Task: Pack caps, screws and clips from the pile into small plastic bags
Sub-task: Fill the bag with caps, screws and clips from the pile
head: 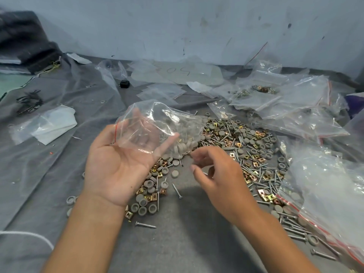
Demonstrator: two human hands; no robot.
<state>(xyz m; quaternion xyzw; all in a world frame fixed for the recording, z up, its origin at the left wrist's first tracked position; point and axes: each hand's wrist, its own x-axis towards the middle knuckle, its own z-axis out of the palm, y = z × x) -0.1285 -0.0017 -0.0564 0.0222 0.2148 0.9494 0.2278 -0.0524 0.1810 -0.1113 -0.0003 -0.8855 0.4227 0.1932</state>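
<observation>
My left hand (120,162) is held palm up above the pile, and a small clear plastic bag (157,127) lies across its straight fingers. The bag holds grey caps and some screws. My right hand (214,170) hovers just to the right of it, fingers loosely curled, and I see nothing between them. Beneath both hands spreads the pile (236,148) of grey round caps, silver screws and gold-coloured clips on the grey cloth (187,233).
Large clear bags (331,196) lie at the right, and more bags (285,97), some with parts inside, sit at the back right. Flat bags (173,75) lie by the wall. A white crumpled bag (51,125) and black clips (29,101) lie at the left.
</observation>
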